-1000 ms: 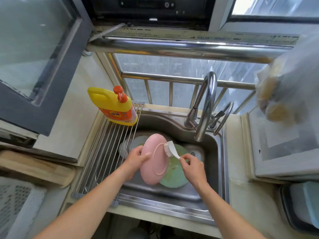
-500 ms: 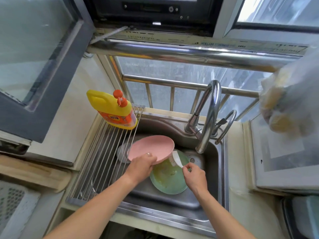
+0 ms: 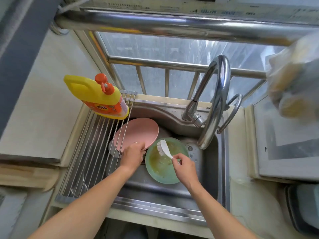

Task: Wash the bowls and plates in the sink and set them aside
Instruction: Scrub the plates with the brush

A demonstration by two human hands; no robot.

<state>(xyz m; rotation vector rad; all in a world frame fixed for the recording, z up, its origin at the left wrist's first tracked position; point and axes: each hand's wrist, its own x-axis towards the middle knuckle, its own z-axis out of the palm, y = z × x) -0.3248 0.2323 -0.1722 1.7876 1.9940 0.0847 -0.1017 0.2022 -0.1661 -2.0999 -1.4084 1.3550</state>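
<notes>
**Risk: pink plate slips while the brush hand works alone**

Landmark = faucet [image 3: 214,100].

- Left hand [image 3: 133,156] grips the near rim of the pink plate [image 3: 136,131], fingers curled over the edge. The plate is tilted, left of the faucet, its far edge just under the rack [image 3: 93,149]. One-handed wet grip, so it could slide out and knock the metal bowl [image 3: 113,150] below it, or the rack bars.
- Right hand [image 3: 185,167] pinches the white brush [image 3: 164,148] handle between thumb and fingers; bristles sit on the green plate [image 3: 165,161], below-left of the faucet, in the sink [image 3: 222,169].
- Green plate carries yellowish residue and nothing steadies it. My guess: a hard scrub spins or skids it on the sink floor.
- Soap bottle [image 3: 101,99] stands on the rack's far end, just above the pink plate. Lifting the plate carelessly could tip it.
- No water visibly running.
</notes>
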